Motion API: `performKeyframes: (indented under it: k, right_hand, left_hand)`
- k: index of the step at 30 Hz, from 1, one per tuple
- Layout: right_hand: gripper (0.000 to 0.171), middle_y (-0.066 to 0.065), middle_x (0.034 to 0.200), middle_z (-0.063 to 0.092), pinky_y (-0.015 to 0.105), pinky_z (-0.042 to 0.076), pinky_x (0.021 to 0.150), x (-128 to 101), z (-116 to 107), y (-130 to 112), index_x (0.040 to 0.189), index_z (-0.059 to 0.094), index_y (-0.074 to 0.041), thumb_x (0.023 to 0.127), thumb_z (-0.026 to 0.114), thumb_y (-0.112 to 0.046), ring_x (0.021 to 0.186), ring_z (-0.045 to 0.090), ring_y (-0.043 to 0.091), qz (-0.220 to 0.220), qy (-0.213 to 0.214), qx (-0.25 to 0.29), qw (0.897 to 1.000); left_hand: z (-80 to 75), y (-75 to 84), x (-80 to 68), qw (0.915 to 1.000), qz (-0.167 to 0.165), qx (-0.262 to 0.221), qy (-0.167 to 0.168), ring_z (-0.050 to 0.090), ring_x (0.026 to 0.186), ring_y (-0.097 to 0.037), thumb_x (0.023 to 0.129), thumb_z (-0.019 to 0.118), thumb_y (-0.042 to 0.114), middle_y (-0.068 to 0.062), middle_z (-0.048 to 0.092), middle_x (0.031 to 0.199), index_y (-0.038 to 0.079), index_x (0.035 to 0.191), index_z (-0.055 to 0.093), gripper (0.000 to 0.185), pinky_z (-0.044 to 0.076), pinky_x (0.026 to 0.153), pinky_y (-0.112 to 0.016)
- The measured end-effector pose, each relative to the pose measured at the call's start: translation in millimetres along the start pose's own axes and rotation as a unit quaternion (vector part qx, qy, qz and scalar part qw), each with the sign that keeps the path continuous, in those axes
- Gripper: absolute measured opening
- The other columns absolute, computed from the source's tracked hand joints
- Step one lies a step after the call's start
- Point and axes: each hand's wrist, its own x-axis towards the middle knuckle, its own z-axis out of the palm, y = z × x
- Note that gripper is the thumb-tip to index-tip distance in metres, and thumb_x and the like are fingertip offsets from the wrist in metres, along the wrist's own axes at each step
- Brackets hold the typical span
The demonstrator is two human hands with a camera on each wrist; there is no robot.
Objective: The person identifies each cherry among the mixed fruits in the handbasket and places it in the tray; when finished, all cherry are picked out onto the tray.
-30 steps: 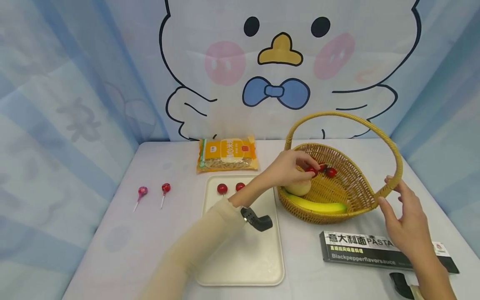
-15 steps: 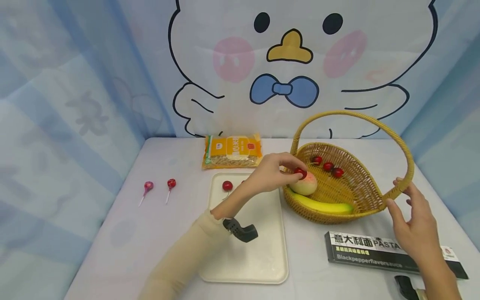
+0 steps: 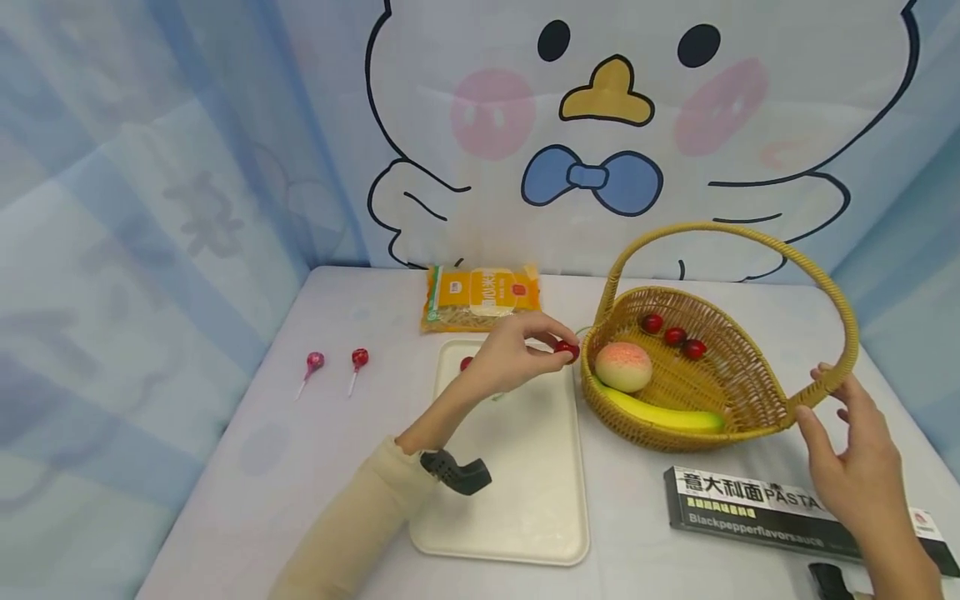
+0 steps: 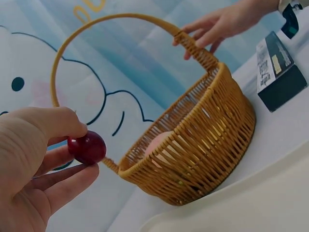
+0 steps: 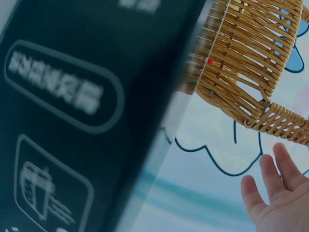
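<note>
In the head view my left hand pinches a red cherry between thumb and fingertips, just left of the wicker basket. The left wrist view shows this cherry clearly, outside the basket. Inside the basket are a peach, a banana and several cherries. My right hand is at the right foot of the basket handle, thumb in front and fingers loosely extended behind. Below the left hand is a cream tray; another cherry there is partly hidden by that hand.
Two lollipops, one pink and one red, lie left of the tray. An orange food bag lies behind it. The black pasta box sits before the basket, partly under the right forearm.
My left hand has moved left from inside the basket, over the peach, carrying the cherry out past the rim. My right hand stays at the handle. The head view has shifted slightly.
</note>
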Motion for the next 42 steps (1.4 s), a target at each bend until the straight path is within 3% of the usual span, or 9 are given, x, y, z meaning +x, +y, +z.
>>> performKeyframes:
  k: [10, 19, 26, 34, 37, 42]
  right_hand:
    - [0.06, 0.028, 0.158, 0.05, 0.009, 0.015, 0.123, -0.6, -0.8, -2.5, 0.166, 0.036, -0.015, 0.11, 0.055, -0.008, 0.16, 0.036, 0.027, 0.004, -0.002, -0.008, 1.0]
    - [0.061, 0.028, 0.159, 0.049, 0.012, 0.015, 0.126, -3.4, 0.9, -2.0, 0.166, 0.034, -0.016, 0.11, 0.054, -0.007, 0.157, 0.038, 0.036, 0.022, -0.007, -0.016, 1.0]
    - [0.061, 0.025, 0.16, 0.05, 0.012, 0.015, 0.125, -1.9, 1.8, -2.9, 0.166, 0.035, -0.017, 0.11, 0.055, -0.007, 0.159, 0.037, 0.032, 0.021, -0.004, -0.017, 1.0]
    - [0.062, 0.025, 0.16, 0.05, 0.01, 0.014, 0.124, -2.3, 2.3, -4.2, 0.166, 0.034, -0.017, 0.109, 0.056, -0.006, 0.156, 0.04, 0.039, 0.022, 0.0, -0.018, 1.0]
    - [0.063, 0.025, 0.159, 0.05, 0.008, 0.014, 0.122, -2.5, 2.7, -3.8, 0.166, 0.035, -0.018, 0.109, 0.056, -0.006, 0.157, 0.039, 0.034, 0.022, 0.001, -0.019, 1.0]
    - [0.064, 0.024, 0.159, 0.051, 0.004, 0.013, 0.118, -2.1, 3.0, -3.2, 0.166, 0.035, -0.018, 0.108, 0.057, -0.005, 0.158, 0.039, 0.03, 0.023, 0.003, -0.018, 1.0]
  left_hand:
    - [-3.1, -26.3, -9.9, 0.9991, -0.02, 0.01, 0.037, 0.076, 0.105, -0.021, 0.095, 0.08, 0.012, -0.008, 0.076, 0.115, 0.011, 0.11, 0.081, 0.015, 0.061, 0.084, -0.023]
    - [9.2, -54.8, -7.1, 0.9956, -0.06, 0.045, 0.056, 0.075, 0.101, -0.021, 0.093, 0.083, 0.015, -0.007, 0.075, 0.127, 0.012, 0.108, 0.084, 0.015, 0.056, 0.075, -0.018]
    - [18.5, -59.0, -2.2, 0.9868, -0.094, 0.113, 0.067, 0.073, 0.101, -0.02, 0.094, 0.082, 0.014, -0.006, 0.076, 0.123, 0.012, 0.111, 0.084, 0.017, 0.053, 0.074, -0.017]
    - [28.1, -57.7, 1.8, 0.9675, -0.078, 0.236, 0.048, 0.059, 0.086, -0.011, 0.094, 0.08, 0.014, -0.005, 0.074, 0.109, 0.013, 0.112, 0.084, 0.019, 0.047, 0.073, -0.019]
    - [30.6, -57.8, 1.7, 0.9626, -0.082, 0.255, 0.041, 0.059, 0.087, -0.01, 0.095, 0.079, 0.014, -0.004, 0.075, 0.11, 0.014, 0.113, 0.084, 0.019, 0.049, 0.074, -0.018]
    - [32.9, -57.0, 0.6, 0.9612, -0.089, 0.259, 0.033, 0.064, 0.095, -0.012, 0.096, 0.078, 0.012, -0.005, 0.075, 0.114, 0.013, 0.118, 0.082, 0.023, 0.056, 0.082, -0.022]
